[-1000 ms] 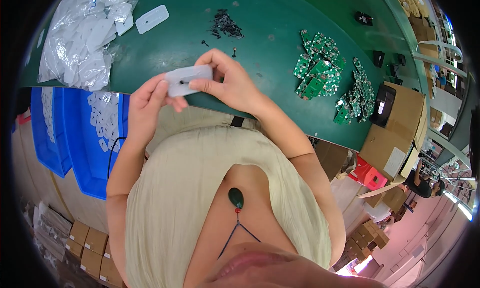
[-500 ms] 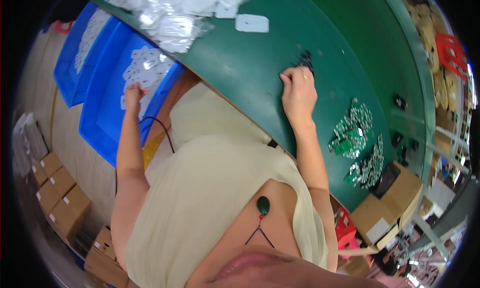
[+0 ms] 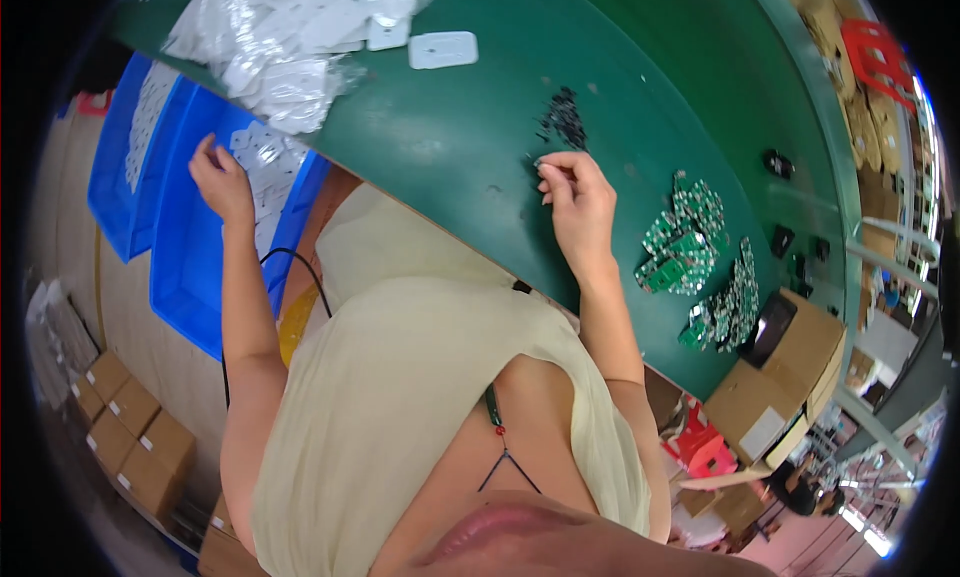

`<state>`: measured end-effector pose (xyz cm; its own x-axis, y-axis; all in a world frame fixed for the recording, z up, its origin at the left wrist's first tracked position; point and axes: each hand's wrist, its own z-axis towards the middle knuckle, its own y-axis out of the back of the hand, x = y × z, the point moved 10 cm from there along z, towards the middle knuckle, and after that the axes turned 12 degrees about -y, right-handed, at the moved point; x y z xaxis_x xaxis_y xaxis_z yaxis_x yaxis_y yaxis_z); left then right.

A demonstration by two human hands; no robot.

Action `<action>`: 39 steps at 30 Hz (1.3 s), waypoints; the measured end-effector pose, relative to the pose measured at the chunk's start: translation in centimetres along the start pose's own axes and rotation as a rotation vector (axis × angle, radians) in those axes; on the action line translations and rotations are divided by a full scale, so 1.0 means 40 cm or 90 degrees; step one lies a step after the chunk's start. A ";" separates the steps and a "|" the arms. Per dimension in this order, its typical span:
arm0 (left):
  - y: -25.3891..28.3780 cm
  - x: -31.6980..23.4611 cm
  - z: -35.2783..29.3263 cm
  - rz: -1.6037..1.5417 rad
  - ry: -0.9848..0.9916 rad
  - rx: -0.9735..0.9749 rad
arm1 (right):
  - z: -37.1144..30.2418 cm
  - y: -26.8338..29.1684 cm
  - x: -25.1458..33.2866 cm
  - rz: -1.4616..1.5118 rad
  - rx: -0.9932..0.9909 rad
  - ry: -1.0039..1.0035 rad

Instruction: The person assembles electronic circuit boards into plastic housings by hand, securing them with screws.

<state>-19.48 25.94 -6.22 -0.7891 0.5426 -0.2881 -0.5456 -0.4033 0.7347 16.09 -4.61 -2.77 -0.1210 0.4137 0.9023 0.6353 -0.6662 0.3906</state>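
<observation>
My left hand [image 3: 222,185] hangs above a blue bin [image 3: 180,287], its fingers loosely bent and apart, with nothing seen in them. Flat white plastic pieces [image 3: 268,167] lie in that bin to the right of the hand. Over the green table [image 3: 420,137], my right hand [image 3: 580,199] is closed in a pinch. A tiny dark speck shows at its fingertips, too small to name. Just beyond those fingertips is a small heap of black pieces [image 3: 566,122]. Green circuit boards [image 3: 685,262] lie in clusters to the right of this hand.
Clear bags of white pieces [image 3: 285,57] cover the table's far left, beside a single white plate [image 3: 443,50]. A second blue bin [image 3: 125,202] stands further left. An opened cardboard box [image 3: 775,387] sits at the right. Stacked cartons [image 3: 145,437] stand on the floor at left.
My left hand has lifted off the white pieces and moved left, its fingers opening. My right hand has drawn back from the black heap, still pinched. The whole view has shifted slightly.
</observation>
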 end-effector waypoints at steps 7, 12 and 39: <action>-0.020 -0.694 0.097 -0.293 -0.492 0.136 | -0.011 0.010 -0.005 -0.077 -0.016 0.016; -0.187 -0.770 0.064 -0.143 -0.604 0.292 | -0.030 0.034 0.004 -0.020 -0.018 0.012; -0.061 -0.859 -0.201 -0.943 0.093 0.791 | -0.092 0.067 0.117 -0.044 -0.109 0.172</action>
<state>6.70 2.36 -3.04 -0.0112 -0.1732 -0.9848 -0.2754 0.9473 -0.1635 14.41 -6.75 3.16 -0.3726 0.2974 0.8791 0.4836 -0.7463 0.4574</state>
